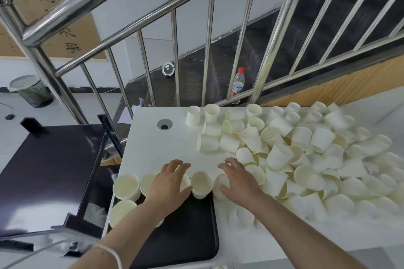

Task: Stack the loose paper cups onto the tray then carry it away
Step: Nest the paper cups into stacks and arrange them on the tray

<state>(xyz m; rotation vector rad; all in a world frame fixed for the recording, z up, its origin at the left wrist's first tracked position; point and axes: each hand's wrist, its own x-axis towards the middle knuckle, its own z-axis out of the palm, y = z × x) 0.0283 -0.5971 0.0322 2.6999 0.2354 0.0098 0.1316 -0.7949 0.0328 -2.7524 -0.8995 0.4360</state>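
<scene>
Head view: the black tray (185,231) lies at the tabletop's (148,144) near left edge, with upright cups (201,183) lined along its far rim, probably to fill it row by row. The left hand (169,183) spreads wide over 1 cup there, seemingly steadying it. The right hand (237,178), fingers loosely spread, rests on a cup beside the loose pile (306,159) to the right; whether it grips is unclear.

Head view, steeply down, close.
</scene>
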